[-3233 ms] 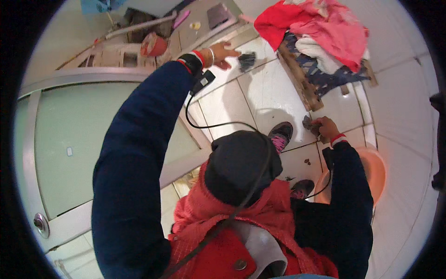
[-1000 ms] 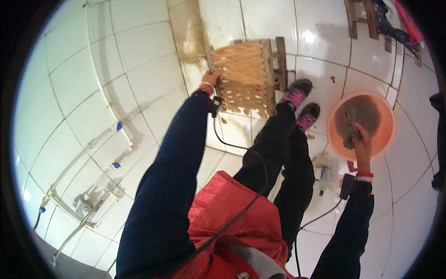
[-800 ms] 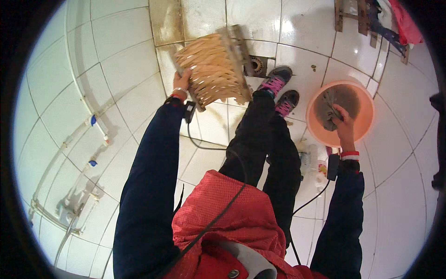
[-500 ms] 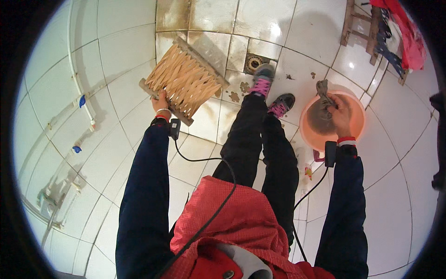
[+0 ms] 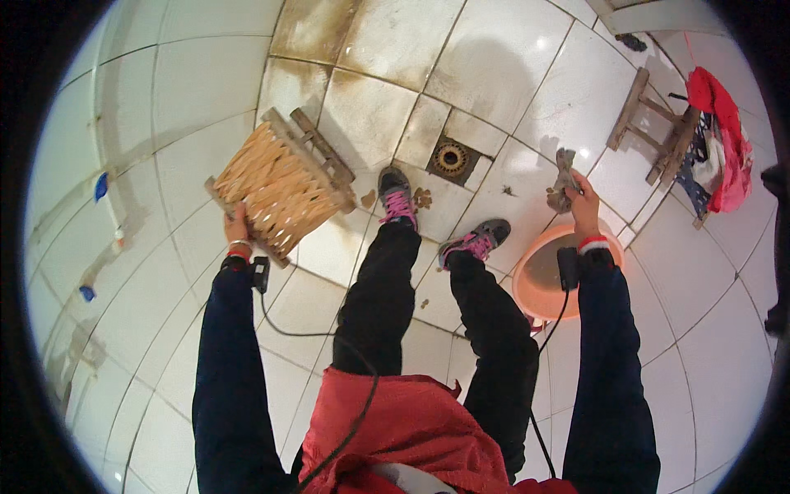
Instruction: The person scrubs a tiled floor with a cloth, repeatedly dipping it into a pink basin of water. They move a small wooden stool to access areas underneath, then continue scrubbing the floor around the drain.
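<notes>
On the left, my left hand (image 5: 237, 226) is closed round the near wooden edge of a small folding stool (image 5: 278, 188) with a woven tan strap seat. The stool is tilted, and some of its wooden legs show beyond the seat. To the right, my right hand (image 5: 583, 204) grips a wet-looking grey-brown rag (image 5: 563, 183), bunched up and sticking out past the fingers. Just below that hand stands an orange plastic basin (image 5: 524, 284) with murky water in it, partly covered by my forearm.
A floor drain (image 5: 452, 157) lies ahead of my shoes. At the far right a wooden stool (image 5: 650, 123) bears red and dark cloth (image 5: 724, 156). Pipes with blue valve handles (image 5: 101, 187) run along the left wall. Cables hang from both wrists. The tiles have wet brown stains.
My right hand has lifted the rag from over the basin to beyond its far rim. The stool has shifted left in my left hand. My feet have stepped wider apart, and the view has shifted.
</notes>
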